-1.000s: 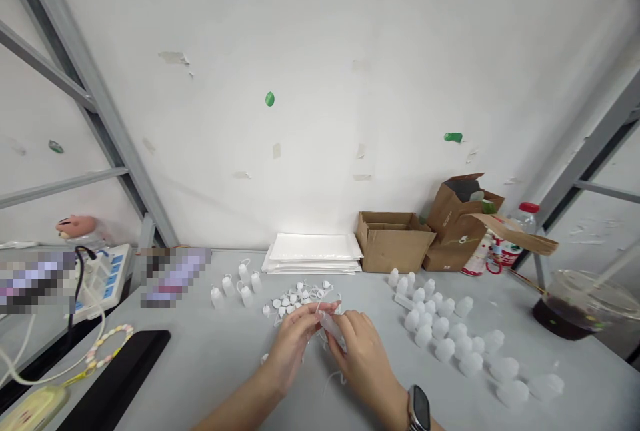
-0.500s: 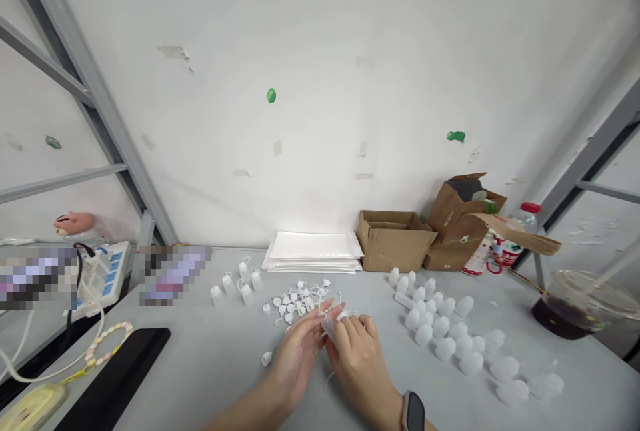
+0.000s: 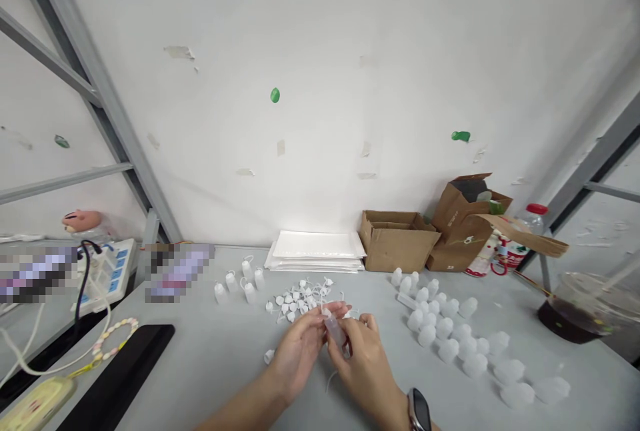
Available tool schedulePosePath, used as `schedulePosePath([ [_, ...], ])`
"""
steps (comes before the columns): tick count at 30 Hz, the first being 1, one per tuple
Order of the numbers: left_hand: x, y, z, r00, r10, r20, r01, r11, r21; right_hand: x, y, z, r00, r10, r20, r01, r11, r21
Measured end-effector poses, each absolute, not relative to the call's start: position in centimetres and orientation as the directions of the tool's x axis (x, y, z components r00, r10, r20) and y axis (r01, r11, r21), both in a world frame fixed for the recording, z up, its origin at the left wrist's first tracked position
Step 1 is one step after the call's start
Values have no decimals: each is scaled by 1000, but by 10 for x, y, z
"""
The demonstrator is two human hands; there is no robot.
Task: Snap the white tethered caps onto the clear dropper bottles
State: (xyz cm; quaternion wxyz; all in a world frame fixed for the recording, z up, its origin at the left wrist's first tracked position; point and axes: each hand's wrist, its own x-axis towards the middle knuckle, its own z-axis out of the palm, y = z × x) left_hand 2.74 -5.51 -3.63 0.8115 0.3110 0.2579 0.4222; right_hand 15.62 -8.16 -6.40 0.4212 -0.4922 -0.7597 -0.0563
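Observation:
A small translucent bottle (image 3: 335, 329) with a white cap at its top is held between both hands, tilted. My left hand (image 3: 300, 351) is closed on its capped upper end from the left. Around the bottle's body, the fingers of my right hand (image 3: 364, 357) are closed. Just beyond the hands lies a pile of small white caps (image 3: 300, 297) with thin loops. A single cap (image 3: 269, 356) lies left of my left hand. Several capped bottles (image 3: 231, 281) stand at the left, while many uncapped bottles (image 3: 445, 328) are spread at the right.
Behind the caps lie stacked white envelopes (image 3: 317, 251), beside an open cardboard box (image 3: 400, 247) and a brown paper bag (image 3: 455, 237). A cup of dark drink (image 3: 570, 314) stands far right. On the left are a black pad (image 3: 120, 377), a bead bracelet (image 3: 115, 339) and a power strip (image 3: 113, 277).
My right hand's fingers have shifted down and right, so more of the bottle shows between the hands. The whole view has moved slightly, with the surroundings appearing a little farther right.

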Motion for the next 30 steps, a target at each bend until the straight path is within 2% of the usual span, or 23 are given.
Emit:
schedulePosePath([
  [2,27,-55,-36,522,836,-166,-519,466,716,157,-83,-63,-92,775,626,747,469,-471],
  [4,27,-54,-37,520,837,-171,-511,466,722,157,-83,-60,-28,867,497,652,392,-648],
  [7,28,-53,-37,507,848,-155,-504,438,744,156,-81,-55,2,961,277,403,253,-879],
  [9,28,-53,-36,499,853,-153,-492,425,760,156,-77,-52,-27,991,129,187,131,-974],
  [11,28,-53,-34,491,857,-156,-478,415,774,156,-73,-49,-100,995,1,-1,1,-1000],
  [13,28,-53,-33,485,861,-153,-467,403,787,156,-71,-47,-181,982,-57,-133,-82,-988],
  [19,26,-52,-32,471,870,-143,-482,390,785,158,-74,-41,-320,946,-42,-438,-187,-880],
  [23,24,-52,-30,460,877,-139,-471,374,799,158,-75,-41,-353,935,-32,-457,-202,-866],
  [30,25,-52,-29,468,874,-129,-467,369,803,158,-70,-48,-264,964,17,-274,-58,-960],
])
